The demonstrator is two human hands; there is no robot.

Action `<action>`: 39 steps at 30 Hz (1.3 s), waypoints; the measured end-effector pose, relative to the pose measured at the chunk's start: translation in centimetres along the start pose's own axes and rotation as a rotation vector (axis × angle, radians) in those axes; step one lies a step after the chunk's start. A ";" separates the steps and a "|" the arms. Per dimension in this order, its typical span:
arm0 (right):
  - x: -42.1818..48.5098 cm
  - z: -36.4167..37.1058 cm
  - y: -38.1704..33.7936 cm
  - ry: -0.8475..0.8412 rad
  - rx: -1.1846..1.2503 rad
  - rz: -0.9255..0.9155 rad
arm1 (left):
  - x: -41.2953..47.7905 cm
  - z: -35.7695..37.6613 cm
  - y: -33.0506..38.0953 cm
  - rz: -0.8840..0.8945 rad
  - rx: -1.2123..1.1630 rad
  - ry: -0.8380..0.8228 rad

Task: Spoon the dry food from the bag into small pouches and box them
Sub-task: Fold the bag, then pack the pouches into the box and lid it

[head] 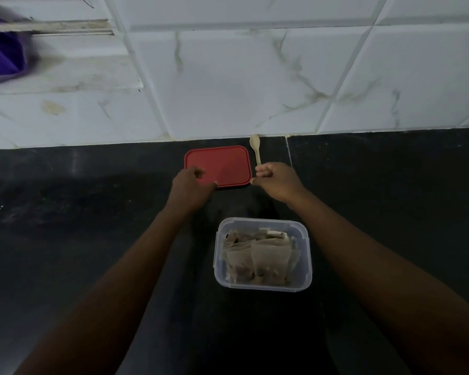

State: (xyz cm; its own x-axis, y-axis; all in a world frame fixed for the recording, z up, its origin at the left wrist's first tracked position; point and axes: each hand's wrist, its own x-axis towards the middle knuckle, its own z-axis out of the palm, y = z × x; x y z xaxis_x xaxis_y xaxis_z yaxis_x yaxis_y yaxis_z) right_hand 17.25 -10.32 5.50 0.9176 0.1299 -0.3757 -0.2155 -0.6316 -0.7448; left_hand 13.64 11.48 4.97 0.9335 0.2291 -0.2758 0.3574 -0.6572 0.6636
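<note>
Left hand (191, 185) curled on red lid (222, 163), left edge; right hand (278, 180) curled beside right edge (grip unclear).

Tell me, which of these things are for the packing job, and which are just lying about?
For the job: clear box, pouches inside it, red lid, wooden spoon.
Lying about: purple cloth, top left.

My left hand (191, 185) grips a red lid (222, 163) at its corner on the black counter (92, 212); my curled right hand (276, 180) touches its right edge. Nearer, pouches (257, 258) fill a clear box (306, 255).
</note>
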 end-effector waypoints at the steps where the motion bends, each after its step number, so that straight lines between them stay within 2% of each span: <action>1: 0.8 0.3 -0.3 -0.014 0.001 0.018 | 1.0 0.1 -0.3 -0.035 0.034 0.005; 9: 4.4 1.9 -1.5 -0.087 0.033 0.098 | 6.0 0.5 -2.1 -0.198 0.067 -0.020; 18: 5.2 2.4 -1.2 -0.094 0.129 0.179 | 6.3 0.8 -2.3 -0.185 -0.005 0.045; 24: 3.8 0.7 -0.8 0.056 0.175 0.142 | 4.5 -0.1 -1.4 -0.161 -0.215 0.110; 30: 0.6 -2.7 -0.7 0.164 0.255 0.113 | 1.6 -0.5 0.6 -0.099 -0.312 0.119; 39: -6.2 -6.5 1.2 0.298 0.521 0.130 | -3.6 0.6 2.4 -0.066 -0.725 0.180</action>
State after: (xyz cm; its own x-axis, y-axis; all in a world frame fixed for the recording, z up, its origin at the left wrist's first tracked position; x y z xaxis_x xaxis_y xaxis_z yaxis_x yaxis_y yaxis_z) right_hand 13.46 -16.88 10.52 0.9105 -0.1900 -0.3673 -0.3979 -0.1613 -0.9031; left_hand 11.09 8.59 7.16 0.8774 0.4070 -0.2542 0.2844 -0.0146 0.9586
